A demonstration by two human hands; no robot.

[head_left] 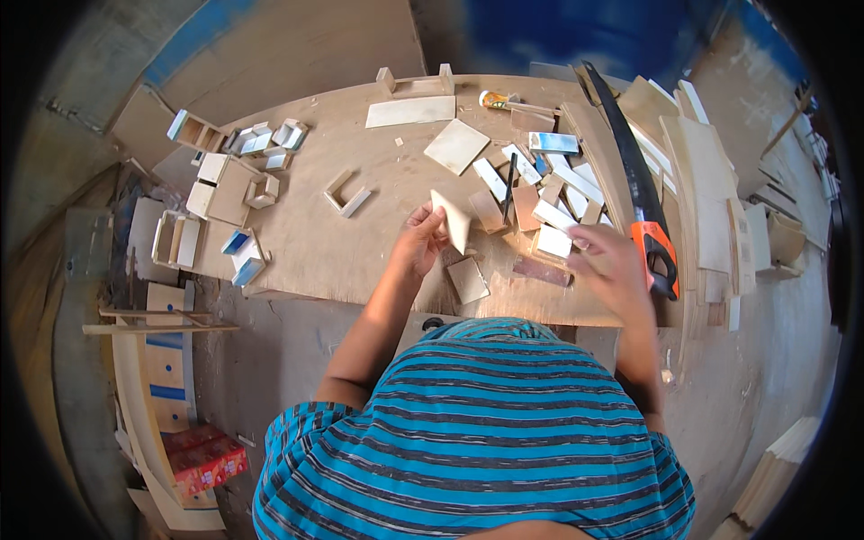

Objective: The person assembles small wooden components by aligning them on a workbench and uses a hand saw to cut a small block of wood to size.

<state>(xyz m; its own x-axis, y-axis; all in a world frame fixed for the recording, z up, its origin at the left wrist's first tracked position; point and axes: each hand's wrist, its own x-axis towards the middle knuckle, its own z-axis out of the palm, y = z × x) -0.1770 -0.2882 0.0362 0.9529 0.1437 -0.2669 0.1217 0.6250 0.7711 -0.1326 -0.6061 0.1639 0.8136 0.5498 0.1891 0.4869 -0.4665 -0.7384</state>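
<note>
My left hand [420, 241] pinches a small flat pale wooden board [453, 221], held tilted above the workbench. Low over the right part of the bench is my right hand [612, 270], slightly blurred. Its fingertips meet the end of a white-faced wooden strip [554, 216]; whether they grip it I cannot tell. Just below that strip lies a white-faced block [553, 241]. Many loose wooden offcuts are heaped around there, with a dark slim tool [509, 187] among them. Below my left hand a square wooden piece [467, 280] rests near the bench's front edge.
A handsaw [641, 184] with an orange and black handle lies along the right, beside stacked boards [697, 189]. A U-shaped wooden frame [346, 194] sits left of centre. Several small box-like assemblies [216, 189] crowd the left end. A yellow-labelled bottle [493, 99] lies at the back.
</note>
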